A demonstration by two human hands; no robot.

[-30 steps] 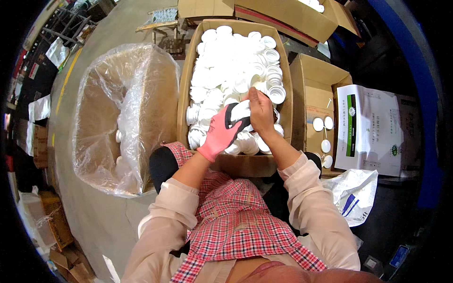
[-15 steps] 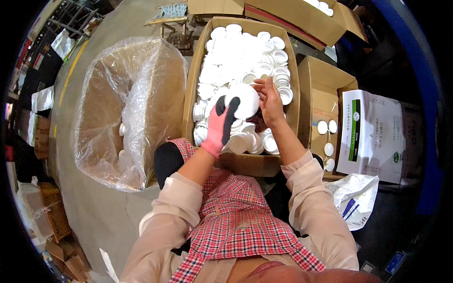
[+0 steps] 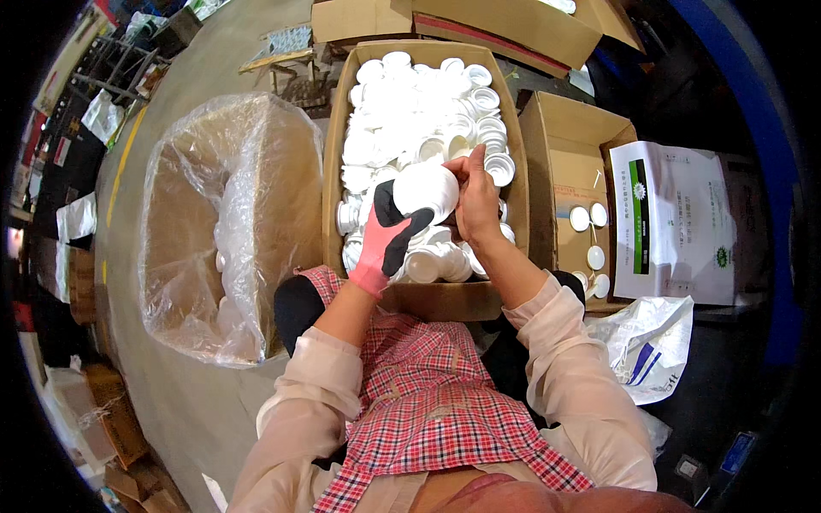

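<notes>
My left hand [image 3: 385,243], in a pink and black glove, grips a round white plastic lid [image 3: 431,193] with its smooth top showing. The bare right hand [image 3: 481,201] pinches the same lid at its right edge; its lower fingers are partly hidden. Both hands are over the near part of a cardboard box [image 3: 445,303] filled with white lids [image 3: 402,120], several of them lying with their ridged rims up.
At left stands a box lined with a clear plastic bag [image 3: 184,282], a few lids inside. To the right, a smaller cardboard box [image 3: 571,162] holds several white discs [image 3: 596,256], next to a printed white carton [image 3: 676,231]. A crumpled white bag [image 3: 658,359] lies nearer me.
The lid is turned slightly between my hands, and my right thumb and finger have come to its edge. The whole view has shifted a little.
</notes>
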